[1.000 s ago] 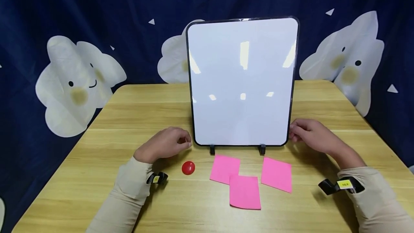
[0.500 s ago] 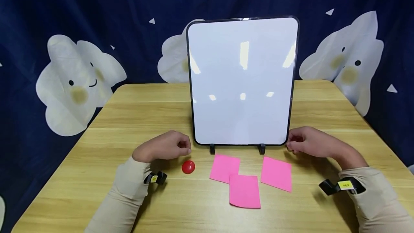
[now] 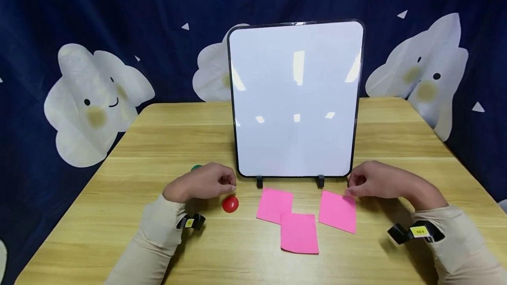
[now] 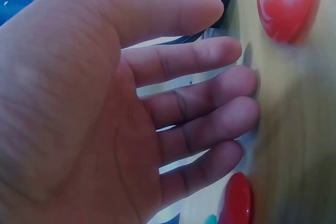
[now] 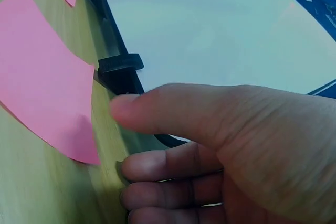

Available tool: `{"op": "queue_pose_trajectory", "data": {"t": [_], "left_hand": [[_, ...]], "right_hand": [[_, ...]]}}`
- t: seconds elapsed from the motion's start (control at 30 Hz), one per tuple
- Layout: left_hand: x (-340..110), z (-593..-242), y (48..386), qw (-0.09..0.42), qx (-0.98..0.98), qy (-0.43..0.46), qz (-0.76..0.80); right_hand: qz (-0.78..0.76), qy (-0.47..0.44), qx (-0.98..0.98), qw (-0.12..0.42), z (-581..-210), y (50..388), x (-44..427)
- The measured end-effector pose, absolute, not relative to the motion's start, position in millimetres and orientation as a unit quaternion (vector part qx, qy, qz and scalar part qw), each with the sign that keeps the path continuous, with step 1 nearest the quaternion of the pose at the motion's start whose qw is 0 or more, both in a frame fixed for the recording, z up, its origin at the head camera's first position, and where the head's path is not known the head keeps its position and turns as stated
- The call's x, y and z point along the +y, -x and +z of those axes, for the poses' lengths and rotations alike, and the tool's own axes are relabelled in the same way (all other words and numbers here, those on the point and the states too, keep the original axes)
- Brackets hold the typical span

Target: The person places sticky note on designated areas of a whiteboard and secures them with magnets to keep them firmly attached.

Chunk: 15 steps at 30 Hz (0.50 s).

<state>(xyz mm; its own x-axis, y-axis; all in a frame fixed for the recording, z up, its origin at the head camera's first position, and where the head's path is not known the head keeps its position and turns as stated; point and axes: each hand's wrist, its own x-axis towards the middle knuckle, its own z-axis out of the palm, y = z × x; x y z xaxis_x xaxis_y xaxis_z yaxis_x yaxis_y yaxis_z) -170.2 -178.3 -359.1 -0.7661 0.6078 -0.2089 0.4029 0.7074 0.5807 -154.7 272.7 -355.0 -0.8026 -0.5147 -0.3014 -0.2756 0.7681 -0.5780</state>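
Pink notes (image 3: 299,233), three, flat on the table (image 3: 99,214) between whiteboard (image 3: 295,100) and near edge; two overlap. Right hand (image 3: 382,180): fingers loosely bent, nothing held, thumb just beside the note (image 3: 338,213) nearest the right edge. Left hand (image 3: 203,182): fingers slack, nothing held, just beside a red disc (image 3: 230,204) on the left-edge side. Risk, judged: a sliding thumb could crease the right note; a knuckle's bump could tip the whiteboard.

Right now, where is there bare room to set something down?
The wooden table is bare at both far corners, beside the black-framed whiteboard, and nearer than the square pink paper notes. Crowded: before the whiteboard, with those notes and a glossy red disc by the left hand.
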Motion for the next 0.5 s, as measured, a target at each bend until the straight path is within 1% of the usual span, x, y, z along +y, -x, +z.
{"op": "queue_pose_trajectory", "data": {"t": [0.2, 0.5], "left_hand": [[-177.3, -358.6, 168.6, 0.206, 0.901, -0.276, 0.263], [-179.9, -361.7, 168.8, 0.229, 0.893, -0.271, 0.278]], "right_hand": [[-0.250, 0.232, 0.912, 0.228, -352.7, 151.4, 270.3], [-0.206, 0.200, 0.928, 0.236, -355.0, 152.2, 265.3]]}}
